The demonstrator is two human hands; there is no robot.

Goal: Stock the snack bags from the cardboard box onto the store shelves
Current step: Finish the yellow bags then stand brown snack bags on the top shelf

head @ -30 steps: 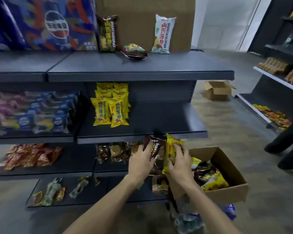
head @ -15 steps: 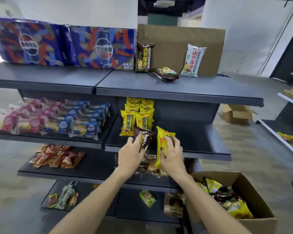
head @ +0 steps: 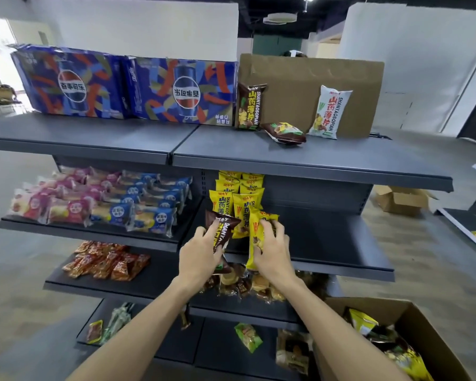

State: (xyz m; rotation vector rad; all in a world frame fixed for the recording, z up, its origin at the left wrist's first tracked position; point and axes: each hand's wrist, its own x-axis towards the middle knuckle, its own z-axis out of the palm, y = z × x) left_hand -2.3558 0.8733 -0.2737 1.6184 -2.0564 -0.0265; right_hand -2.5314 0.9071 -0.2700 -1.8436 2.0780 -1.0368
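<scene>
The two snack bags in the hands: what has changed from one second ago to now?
Both hands rose from over the cardboard box to the second shelf. The left hand still grips the brown bag, the right hand the yellow bag, now by the yellow stack. Nothing was released; the shelved goods are unchanged.

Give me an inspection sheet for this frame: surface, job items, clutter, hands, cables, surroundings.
Surface: dark shelf unit, several tiers, right half of the second tier mostly bare.
Job items: brown bag in the left hand; yellow bag in the right hand, both in front of the yellow stack. Open box lower right, bags inside.
Clutter: cola cartons, three loose bags and a cardboard sheet on the top tier.
Hands: both grip a bag with curled fingers.
Cables: nothing seen.
Surroundings: second box on the floor, another shelf unit at far right.
</scene>
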